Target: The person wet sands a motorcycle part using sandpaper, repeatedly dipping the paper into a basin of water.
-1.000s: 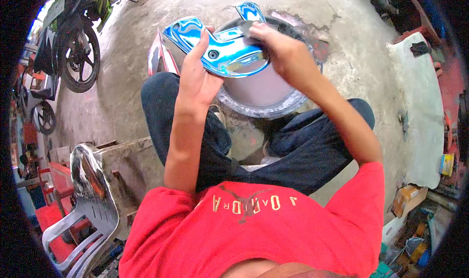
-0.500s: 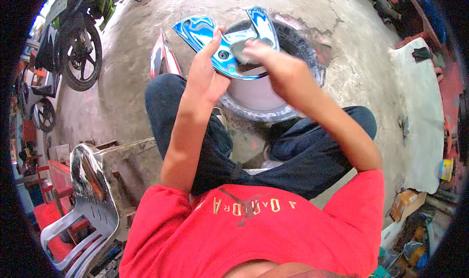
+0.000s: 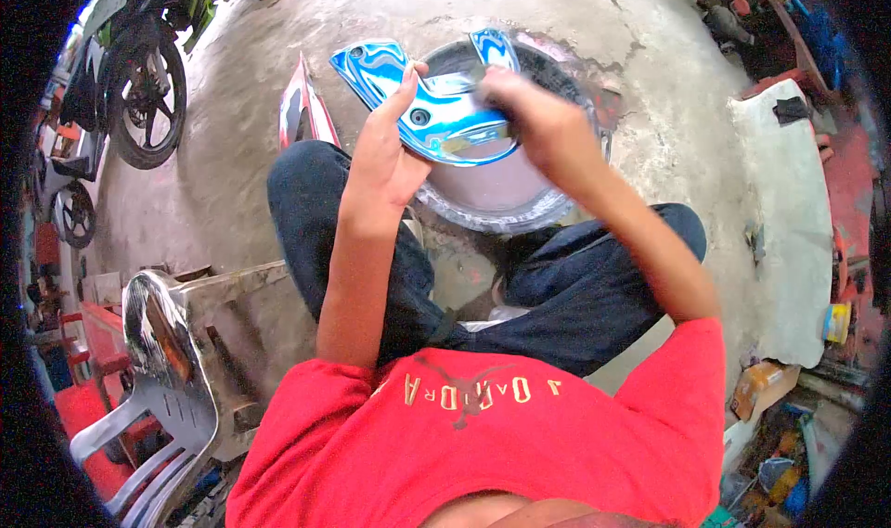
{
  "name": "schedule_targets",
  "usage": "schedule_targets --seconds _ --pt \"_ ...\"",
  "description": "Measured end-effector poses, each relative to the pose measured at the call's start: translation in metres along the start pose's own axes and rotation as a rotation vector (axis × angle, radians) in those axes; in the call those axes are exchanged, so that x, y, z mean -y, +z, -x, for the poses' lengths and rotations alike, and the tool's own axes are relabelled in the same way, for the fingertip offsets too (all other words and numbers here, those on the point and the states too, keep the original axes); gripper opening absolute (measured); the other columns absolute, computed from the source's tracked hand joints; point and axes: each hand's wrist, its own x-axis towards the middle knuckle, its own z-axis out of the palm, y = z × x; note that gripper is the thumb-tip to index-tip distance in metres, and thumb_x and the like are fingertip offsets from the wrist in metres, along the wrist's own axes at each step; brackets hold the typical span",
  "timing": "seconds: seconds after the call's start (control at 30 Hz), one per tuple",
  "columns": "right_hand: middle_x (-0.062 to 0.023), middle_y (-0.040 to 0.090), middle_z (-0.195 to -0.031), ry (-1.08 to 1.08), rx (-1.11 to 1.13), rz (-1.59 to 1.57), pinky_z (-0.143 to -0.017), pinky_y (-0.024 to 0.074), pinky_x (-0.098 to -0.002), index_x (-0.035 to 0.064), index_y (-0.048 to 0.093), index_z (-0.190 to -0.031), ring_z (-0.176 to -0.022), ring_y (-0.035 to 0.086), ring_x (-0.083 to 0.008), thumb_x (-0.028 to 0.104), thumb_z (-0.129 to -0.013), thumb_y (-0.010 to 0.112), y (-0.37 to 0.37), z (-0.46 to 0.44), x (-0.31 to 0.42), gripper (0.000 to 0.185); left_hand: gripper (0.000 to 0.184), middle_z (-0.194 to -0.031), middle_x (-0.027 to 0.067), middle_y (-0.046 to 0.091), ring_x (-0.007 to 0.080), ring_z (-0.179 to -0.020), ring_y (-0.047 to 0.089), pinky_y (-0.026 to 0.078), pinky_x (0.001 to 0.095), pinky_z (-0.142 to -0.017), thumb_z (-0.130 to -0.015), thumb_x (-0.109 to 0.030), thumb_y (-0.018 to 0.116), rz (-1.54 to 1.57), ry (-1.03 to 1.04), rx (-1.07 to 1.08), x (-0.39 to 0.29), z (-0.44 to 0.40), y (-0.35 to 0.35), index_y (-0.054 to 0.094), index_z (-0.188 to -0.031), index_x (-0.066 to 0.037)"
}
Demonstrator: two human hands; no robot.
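A glossy blue and silver curved panel [image 3: 452, 120] with a round hole is held over a round black-rimmed basin [image 3: 497, 220] of cloudy greyish liquid. My left hand [image 3: 388, 148] grips the panel's left part, thumb on top and fingers underneath. On the panel's right part lies my right hand [image 3: 548, 124], its fingers closed and blurred by motion. Between those fingers and the panel, a small grey piece is mostly hidden.
A red and white pointed panel [image 3: 308, 110] lies left of the basin. A motorcycle wheel [image 3: 148, 101] stands at upper left, a plastic chair [image 3: 172, 379] at lower left. A pale slab [image 3: 789, 222] and cardboard box [image 3: 763, 389] are at right.
My right hand has shifted up and right over the panel after moving down across it. The panel has tilted, showing its curved lower cutout again. My left hand keeps its hold.
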Motion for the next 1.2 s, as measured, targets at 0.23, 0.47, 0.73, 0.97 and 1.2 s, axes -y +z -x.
schedule_targets --seconds 0.23,0.47,0.73,0.97,1.2 --pt "-0.0187 0.065 -0.125 0.081 0.012 0.013 -0.093 0.0542 -0.0397 0.0065 0.062 -0.123 -0.113 0.065 -0.0346 -0.002 -0.086 0.054 -0.007 -0.008 -0.014 0.039 0.017 -0.107 0.0095 0.069 0.0255 -0.101 0.069 0.057 0.0439 -0.089 -0.098 -0.016 0.064 0.013 0.012 0.021 -0.004 0.002 0.001 0.064 -0.111 -0.005" --pt "-0.0194 0.062 -0.131 -0.205 0.069 0.050 -0.106 0.0476 -0.0384 0.0069 0.062 -0.124 -0.125 0.060 -0.0313 -0.011 -0.083 0.051 0.010 0.012 0.020 0.046 0.019 -0.107 0.0091 0.069 0.0265 -0.102 0.068 0.056 0.0441 -0.091 -0.099 -0.019 0.063 0.013 0.021 0.028 -0.001 -0.001 -0.013 0.064 -0.111 -0.004" --pt "-0.0196 0.061 -0.132 -0.168 0.027 0.095 -0.104 0.0494 -0.0382 0.0075 0.060 -0.130 -0.122 0.061 -0.0317 -0.010 -0.082 0.054 0.017 0.017 0.016 0.051 0.020 -0.105 0.0092 0.070 0.0246 -0.098 0.069 0.056 0.0417 -0.090 -0.099 -0.022 0.063 -0.033 0.011 0.021 0.000 0.003 -0.008 0.066 -0.110 -0.005" --pt "-0.0189 0.066 -0.123 0.072 0.003 0.066 -0.097 0.0523 -0.0405 0.0044 0.064 -0.119 -0.116 0.064 -0.0332 0.000 -0.087 0.052 0.000 0.003 -0.016 0.035 0.020 -0.105 0.0093 0.070 0.0250 -0.100 0.069 0.057 0.0434 -0.089 -0.100 -0.022 0.061 -0.025 0.003 0.012 0.002 0.007 -0.001 0.065 -0.110 -0.005" --pt "-0.0202 0.064 -0.127 -0.120 0.023 0.099 -0.102 0.0502 -0.0386 0.0050 0.061 -0.125 -0.121 0.062 -0.0323 -0.010 -0.082 0.053 0.012 0.010 0.006 0.047 0.016 -0.104 0.0092 0.070 0.0243 -0.098 0.069 0.057 0.0428 -0.089 -0.099 -0.019 0.062 0.003 0.004 0.050 0.002 0.000 -0.014 0.065 -0.108 -0.006"
